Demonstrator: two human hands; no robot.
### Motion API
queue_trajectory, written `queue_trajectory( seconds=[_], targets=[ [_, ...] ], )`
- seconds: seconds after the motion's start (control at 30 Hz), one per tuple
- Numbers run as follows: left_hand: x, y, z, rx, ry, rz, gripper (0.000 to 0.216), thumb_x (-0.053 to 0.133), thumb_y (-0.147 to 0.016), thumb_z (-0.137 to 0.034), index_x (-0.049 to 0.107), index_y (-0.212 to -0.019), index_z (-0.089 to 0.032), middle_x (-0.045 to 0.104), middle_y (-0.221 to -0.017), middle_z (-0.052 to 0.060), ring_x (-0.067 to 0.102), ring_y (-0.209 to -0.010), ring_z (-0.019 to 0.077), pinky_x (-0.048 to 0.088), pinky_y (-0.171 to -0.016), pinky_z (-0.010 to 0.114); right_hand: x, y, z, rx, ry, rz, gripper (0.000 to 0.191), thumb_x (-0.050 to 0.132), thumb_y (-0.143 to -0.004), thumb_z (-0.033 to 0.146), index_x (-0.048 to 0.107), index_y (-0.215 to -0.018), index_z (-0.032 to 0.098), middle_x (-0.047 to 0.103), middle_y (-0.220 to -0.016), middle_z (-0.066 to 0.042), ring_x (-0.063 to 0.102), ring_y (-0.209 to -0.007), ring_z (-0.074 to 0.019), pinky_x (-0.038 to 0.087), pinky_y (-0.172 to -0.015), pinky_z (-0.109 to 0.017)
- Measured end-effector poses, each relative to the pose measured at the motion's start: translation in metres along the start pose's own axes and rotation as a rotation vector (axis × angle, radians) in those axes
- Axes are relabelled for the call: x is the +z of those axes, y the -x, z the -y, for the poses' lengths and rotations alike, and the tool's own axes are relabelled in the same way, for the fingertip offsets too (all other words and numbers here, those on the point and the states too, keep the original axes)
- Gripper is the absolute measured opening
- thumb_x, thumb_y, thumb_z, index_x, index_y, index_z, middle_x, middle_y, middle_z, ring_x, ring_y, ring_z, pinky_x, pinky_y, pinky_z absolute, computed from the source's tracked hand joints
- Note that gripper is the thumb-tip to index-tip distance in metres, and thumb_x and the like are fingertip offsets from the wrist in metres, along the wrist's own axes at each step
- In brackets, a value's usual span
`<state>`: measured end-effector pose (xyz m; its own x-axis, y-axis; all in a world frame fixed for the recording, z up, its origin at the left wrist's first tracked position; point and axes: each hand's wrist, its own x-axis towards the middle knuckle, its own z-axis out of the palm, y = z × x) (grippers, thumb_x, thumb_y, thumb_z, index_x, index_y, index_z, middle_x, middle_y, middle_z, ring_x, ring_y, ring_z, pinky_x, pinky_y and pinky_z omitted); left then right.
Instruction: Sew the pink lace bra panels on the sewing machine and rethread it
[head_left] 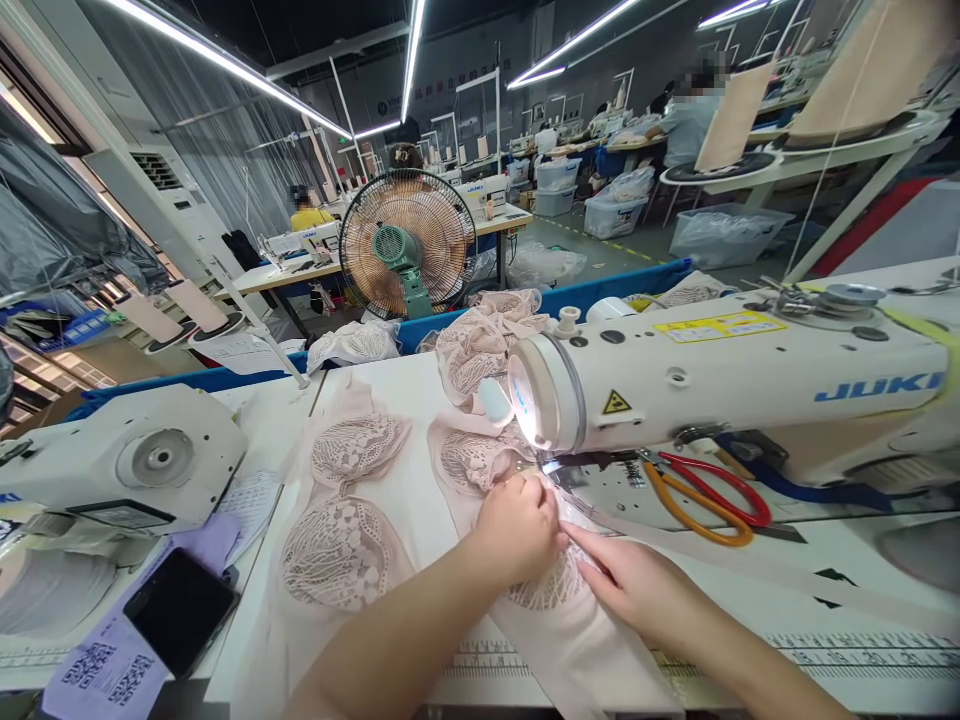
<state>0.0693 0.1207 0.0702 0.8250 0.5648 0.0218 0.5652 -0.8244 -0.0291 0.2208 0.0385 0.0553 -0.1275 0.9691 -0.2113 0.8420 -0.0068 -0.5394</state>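
Note:
A pale pink lace bra (551, 588) lies under the needle end of a white sewing machine (720, 370). My left hand (519, 525) is closed on the bra fabric just in front of the lit needle area, its fingertips partly hidden. Close beside it, my right hand (626, 575) pinches the edge of the same bra between thumb and forefinger. A second lace bra (341, 550) lies spread flat to the left of my left forearm. Scissors (705, 495) with one red and one orange handle rest on the machine bed, right of both hands.
Another sewing machine (161, 455) stands at the left, with a black phone (180, 610) on papers in front of it. More lace pieces (480, 345) are heaped behind the needle end. A large fan (407, 245) stands beyond the table. People sit at machines farther back.

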Motion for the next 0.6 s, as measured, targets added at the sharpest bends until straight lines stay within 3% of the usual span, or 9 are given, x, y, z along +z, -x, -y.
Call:
queue_trajectory(
  seconds=[0.13, 0.23, 0.33, 0.47, 0.6],
  targets=[
    [-0.006, 0.003, -0.003, 0.028, -0.025, 0.034, 0.040, 0.043, -0.089, -0.044, 0.061, -0.107, -0.014, 0.057, -0.109, 0.009, 0.053, -0.095, 0.0242, 0.047, -0.073, 0.036, 0.001, 0.003, 0.002, 0.004, -0.019, -0.007, 0.051, 0.032, -0.085, 0.033, 0.053, -0.129, 0.016, 0.066, -0.115, -0.012, 0.062, -0.104, -0.0266, 0.049, -0.083, -0.034],
    [-0.010, 0.004, -0.004, 0.036, -0.024, 0.068, 0.039, 0.042, -0.090, -0.045, 0.064, -0.104, -0.016, 0.057, -0.117, 0.009, 0.052, -0.095, 0.0245, 0.048, -0.070, 0.037, 0.001, 0.005, 0.003, -0.017, -0.036, -0.008, 0.046, 0.031, -0.086, 0.032, 0.057, -0.122, 0.018, 0.070, -0.101, -0.011, 0.063, -0.100, -0.0263, 0.049, -0.081, -0.034],
    [-0.009, 0.004, -0.003, 0.033, -0.005, 0.070, 0.043, 0.044, -0.089, -0.047, 0.062, -0.110, -0.014, 0.055, -0.123, 0.009, 0.051, -0.100, 0.0259, 0.048, -0.075, 0.040, 0.001, 0.005, 0.004, -0.028, -0.057, -0.030, 0.043, 0.033, -0.086, 0.031, 0.059, -0.119, 0.022, 0.072, -0.094, -0.009, 0.065, -0.096, -0.0258, 0.050, -0.078, -0.034],
    [-0.003, 0.003, 0.000, 0.030, 0.014, -0.010, 0.056, 0.046, -0.087, -0.052, 0.051, -0.124, -0.011, 0.052, -0.128, 0.012, 0.049, -0.109, 0.0270, 0.047, -0.084, 0.042, 0.001, 0.003, 0.001, -0.009, -0.057, -0.070, 0.046, 0.037, -0.085, 0.032, 0.056, -0.126, 0.022, 0.071, -0.104, -0.010, 0.065, -0.095, -0.0260, 0.050, -0.077, -0.034],
    [0.002, 0.001, 0.001, 0.017, 0.051, -0.026, 0.057, 0.049, -0.085, -0.053, 0.051, -0.124, -0.010, 0.056, -0.117, 0.014, 0.050, -0.109, 0.0275, 0.047, -0.087, 0.041, 0.001, 0.002, -0.002, -0.007, -0.071, -0.082, 0.046, 0.038, -0.085, 0.032, 0.057, -0.126, 0.024, 0.071, -0.102, -0.009, 0.066, -0.093, -0.0263, 0.049, -0.076, -0.033]
  ],
)
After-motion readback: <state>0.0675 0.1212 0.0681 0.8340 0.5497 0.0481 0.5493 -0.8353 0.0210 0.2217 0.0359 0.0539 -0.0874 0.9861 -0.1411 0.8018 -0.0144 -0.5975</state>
